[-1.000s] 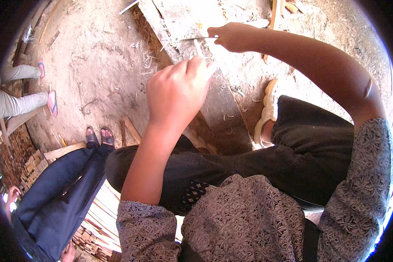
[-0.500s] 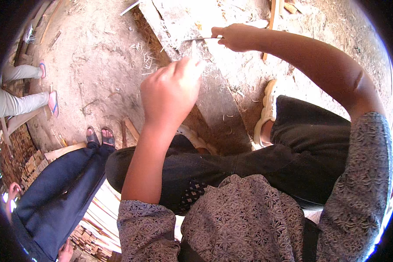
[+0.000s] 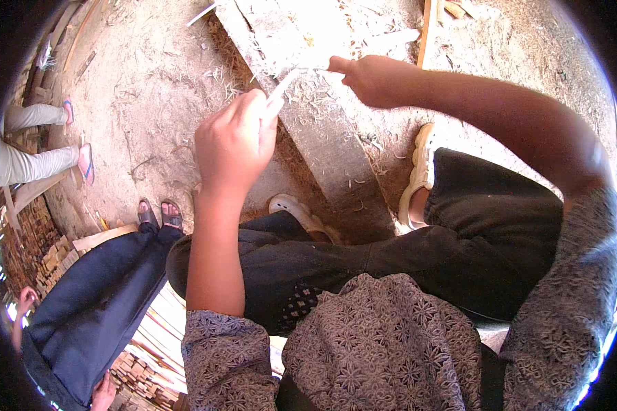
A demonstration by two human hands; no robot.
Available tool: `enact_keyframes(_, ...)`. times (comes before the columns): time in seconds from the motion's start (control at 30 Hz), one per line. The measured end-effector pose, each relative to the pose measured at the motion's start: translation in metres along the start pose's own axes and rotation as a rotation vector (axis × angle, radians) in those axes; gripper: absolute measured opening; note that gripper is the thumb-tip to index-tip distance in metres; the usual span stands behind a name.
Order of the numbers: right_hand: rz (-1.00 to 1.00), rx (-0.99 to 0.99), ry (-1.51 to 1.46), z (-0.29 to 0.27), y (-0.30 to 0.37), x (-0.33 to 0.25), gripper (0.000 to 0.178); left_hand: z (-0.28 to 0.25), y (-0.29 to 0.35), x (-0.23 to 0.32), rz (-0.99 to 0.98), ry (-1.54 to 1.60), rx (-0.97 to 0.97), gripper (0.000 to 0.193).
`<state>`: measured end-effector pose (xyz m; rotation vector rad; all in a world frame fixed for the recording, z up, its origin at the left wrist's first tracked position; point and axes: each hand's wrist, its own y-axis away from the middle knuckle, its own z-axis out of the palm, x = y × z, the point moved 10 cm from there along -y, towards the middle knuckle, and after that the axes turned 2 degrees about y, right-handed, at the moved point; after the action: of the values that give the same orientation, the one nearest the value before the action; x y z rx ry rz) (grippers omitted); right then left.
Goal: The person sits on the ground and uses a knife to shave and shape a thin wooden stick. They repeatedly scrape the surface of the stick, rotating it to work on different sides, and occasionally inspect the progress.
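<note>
My left hand (image 3: 234,142) is closed around a pale, thin wooden stick (image 3: 285,85), which points up and to the right. In my right hand (image 3: 377,81) is a knife; its thin blade (image 3: 318,69) reaches left to the tip of the stick. Glare washes out the point where blade and stick meet, so I cannot tell whether they touch. Both hands are above a long wooden board (image 3: 336,147) scattered with curled shavings.
My feet in cream clogs (image 3: 420,164) stand on either side of the board. To the left, a person in dark trousers (image 3: 96,301) is close by, and another in light trousers (image 3: 38,161) stands farther off. Stacked wood pieces (image 3: 55,264) lie at lower left.
My left hand has moved left with the stick, which now shows at a slant. My right hand, holding the knife, has come slightly nearer to me.
</note>
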<state>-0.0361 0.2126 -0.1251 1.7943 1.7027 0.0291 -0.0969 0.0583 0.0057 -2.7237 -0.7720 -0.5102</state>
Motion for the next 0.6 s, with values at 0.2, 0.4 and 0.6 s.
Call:
enact_keyframes(0.2,-0.072,-0.042,0.098,0.028,-0.028,0.024,0.029,-0.003,-0.01,0.001,-0.037,-0.035,-0.01,0.018)
enact_keyframes(0.4,-0.127,0.011,-0.237,-0.046,0.037,-0.056,0.029,0.0,-0.003,-0.01,-0.06,-0.067,-0.021,0.018)
enact_keyframes(0.6,0.125,-0.164,0.031,0.024,-0.037,0.031,0.041,0.0,-0.011,0.007,0.035,0.013,0.067,0.014)
